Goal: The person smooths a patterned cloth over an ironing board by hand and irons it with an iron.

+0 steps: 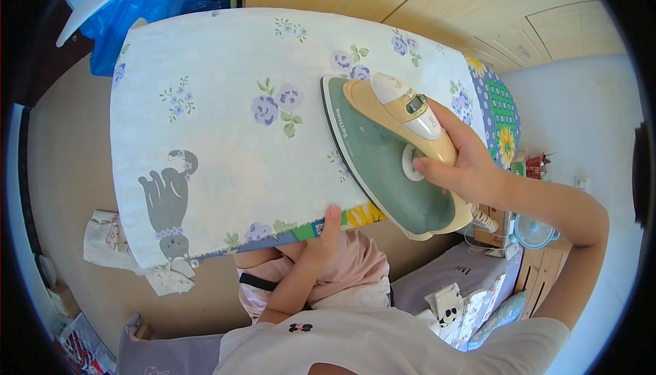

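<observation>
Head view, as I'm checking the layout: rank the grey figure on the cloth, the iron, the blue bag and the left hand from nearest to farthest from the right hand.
From the right hand:
1. Iron: in its grip.
2. Left hand: at the near edge.
3. Grey figure: left end.
4. Blue bag: far left.

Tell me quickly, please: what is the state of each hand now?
Left hand: thumb over the near edge of the floral cloth; other fingers mostly hidden, grip cannot be told.
Right hand: closed, holding the Philips iron.
</observation>
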{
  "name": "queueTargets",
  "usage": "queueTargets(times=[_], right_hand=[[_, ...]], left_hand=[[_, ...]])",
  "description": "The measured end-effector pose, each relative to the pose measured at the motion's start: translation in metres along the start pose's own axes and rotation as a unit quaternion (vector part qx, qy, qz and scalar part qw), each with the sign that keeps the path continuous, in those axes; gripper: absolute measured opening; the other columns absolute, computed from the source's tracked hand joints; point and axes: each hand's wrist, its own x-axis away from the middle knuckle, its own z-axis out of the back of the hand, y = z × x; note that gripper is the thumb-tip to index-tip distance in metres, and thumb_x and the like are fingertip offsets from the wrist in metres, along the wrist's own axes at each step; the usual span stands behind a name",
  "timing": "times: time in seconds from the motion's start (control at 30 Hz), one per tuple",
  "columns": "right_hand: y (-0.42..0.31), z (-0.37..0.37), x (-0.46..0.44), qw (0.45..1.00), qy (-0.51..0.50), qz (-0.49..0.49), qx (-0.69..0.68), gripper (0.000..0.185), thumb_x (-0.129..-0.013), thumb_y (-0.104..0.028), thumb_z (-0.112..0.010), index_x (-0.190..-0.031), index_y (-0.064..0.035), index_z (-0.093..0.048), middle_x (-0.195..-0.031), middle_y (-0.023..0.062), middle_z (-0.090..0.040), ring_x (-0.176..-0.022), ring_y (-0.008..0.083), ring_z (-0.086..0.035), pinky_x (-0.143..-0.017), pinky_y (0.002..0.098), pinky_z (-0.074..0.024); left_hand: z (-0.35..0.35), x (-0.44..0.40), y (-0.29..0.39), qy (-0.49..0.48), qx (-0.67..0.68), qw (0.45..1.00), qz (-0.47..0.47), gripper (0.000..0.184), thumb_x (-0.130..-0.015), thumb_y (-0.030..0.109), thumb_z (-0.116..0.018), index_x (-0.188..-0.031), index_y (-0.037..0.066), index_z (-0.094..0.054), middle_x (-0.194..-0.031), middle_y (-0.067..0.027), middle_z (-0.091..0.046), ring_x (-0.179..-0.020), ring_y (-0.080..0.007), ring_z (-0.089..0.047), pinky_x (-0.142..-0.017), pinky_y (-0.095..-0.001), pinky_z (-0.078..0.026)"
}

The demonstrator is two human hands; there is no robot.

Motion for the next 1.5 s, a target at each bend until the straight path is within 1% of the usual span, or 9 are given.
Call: queueTargets(times=[0.13,0.2,0.33,0.4,0.5,0.83,1.03,1.1,1.5], right_hand=[[0.002,0.0,0.0,1.0,-0.002,0.004,-0.011,0.069,-0.076,-0.008,-0.061,-0.135,-0.0001,-0.028,-0.125,0.0117,-0.045,-0.116,0.0174,-0.04,-0.098,0.0297,-0.031],[0.002,0.0,0.0,1.0,-0.001,0.004,-0.014,0.069,-0.076,-0.008,-0.061,-0.135,-0.0002,-0.028,-0.125,0.0116,-0.045,-0.116,0.0174,-0.04,-0.098,0.0297,-0.0307],[-0.001,0.0,0.0,1.0,-0.009,-0.001,-0.009,0.07,-0.076,-0.008,-0.061,-0.136,-0.0002,-0.027,-0.125,0.0116,-0.044,-0.117,0.0176,-0.04,-0.098,0.0299,-0.0303],[-0.001,0.0,0.0,1.0,-0.012,-0.002,-0.013,0.07,-0.076,-0.008,-0.061,-0.136,-0.0002,-0.027,-0.126,0.0116,-0.044,-0.117,0.0176,-0.04,-0.099,0.0299,-0.0301],[0.0,0.001,0.0,1.0,-0.012,-0.005,-0.005,0.071,-0.075,-0.008,-0.061,-0.136,0.0001,-0.026,-0.126,0.0121,-0.044,-0.117,0.0181,-0.04,-0.099,0.0298,-0.0304],[0.009,0.003,-0.001,0.992,-0.046,0.089,0.081,0.072,-0.073,-0.01,-0.06,-0.137,-0.0034,-0.027,-0.124,0.014,-0.048,-0.114,0.0217,-0.046,-0.096,0.0306,-0.0342],[0.01,0.005,-0.002,0.985,-0.076,0.109,0.113,0.073,-0.073,-0.012,-0.06,-0.137,-0.0045,-0.025,-0.122,0.0154,-0.051,-0.11,0.0248,-0.05,-0.094,0.0316,-0.0376],[0.009,0.005,-0.002,0.985,-0.092,0.102,0.104,0.074,-0.073,-0.011,-0.06,-0.137,-0.0051,-0.025,-0.121,0.0153,-0.051,-0.11,0.0249,-0.051,-0.093,0.0318,-0.0383],[0.009,0.005,-0.004,0.975,-0.158,0.118,0.103,0.076,-0.07,-0.01,-0.058,-0.138,-0.0095,-0.025,-0.116,0.0136,-0.056,-0.1,0.0249,-0.058,-0.087,0.0309,-0.0436]], left_hand=[[-0.003,0.001,0.007,0.053,0.119,0.991,0.039,0.032,-0.086,0.011,-0.053,-0.114,-0.004,-0.048,-0.11,-0.0103,-0.053,-0.099,-0.0206,-0.051,-0.087,-0.0299,-0.04],[0.007,-0.003,0.009,-0.025,-0.217,0.964,-0.154,0.031,-0.086,0.011,-0.052,-0.114,-0.004,-0.048,-0.11,-0.0104,-0.053,-0.099,-0.0207,-0.051,-0.087,-0.03,-0.039],[0.004,-0.006,0.011,-0.02,-0.277,0.94,-0.2,0.031,-0.086,0.011,-0.052,-0.114,-0.004,-0.048,-0.11,-0.0103,-0.053,-0.099,-0.0203,-0.051,-0.086,-0.0299,-0.04],[-0.004,-0.004,0.019,-0.006,-0.036,0.998,-0.059,0.031,-0.086,0.01,-0.052,-0.113,-0.004,-0.049,-0.109,-0.0102,-0.054,-0.098,-0.02,-0.051,-0.086,-0.0296,-0.04],[-0.008,-0.003,0.02,0.027,0.084,0.996,0.017,0.029,-0.086,0.009,-0.052,-0.112,-0.004,-0.049,-0.107,-0.01,-0.054,-0.096,-0.0198,-0.052,-0.085,-0.0295,-0.04],[-0.007,-0.002,0.011,0.043,0.132,0.99,0.038,0.028,-0.085,0.008,-0.052,-0.11,-0.004,-0.05,-0.106,-0.0099,-0.055,-0.095,-0.0207,-0.052,-0.084,-0.0301,-0.041],[-0.002,-0.008,0.016,-0.018,-0.258,0.944,-0.203,0.028,-0.086,0.01,-0.05,-0.111,-0.004,-0.05,-0.108,-0.0109,-0.055,-0.096,-0.0214,-0.053,-0.086,-0.0313,-0.04],[-0.016,-0.007,0.029,0.035,0.128,0.991,0.015,0.031,-0.087,0.014,-0.048,-0.112,-0.005,-0.049,-0.11,-0.0112,-0.054,-0.098,-0.0218,-0.052,-0.087,-0.0323,-0.04],[-0.008,-0.007,0.021,0.022,0.184,0.982,0.047,0.037,-0.085,0.017,-0.049,-0.116,-0.003,-0.046,-0.114,-0.0117,-0.051,-0.103,-0.0222,-0.049,-0.091,-0.0331,-0.037]])
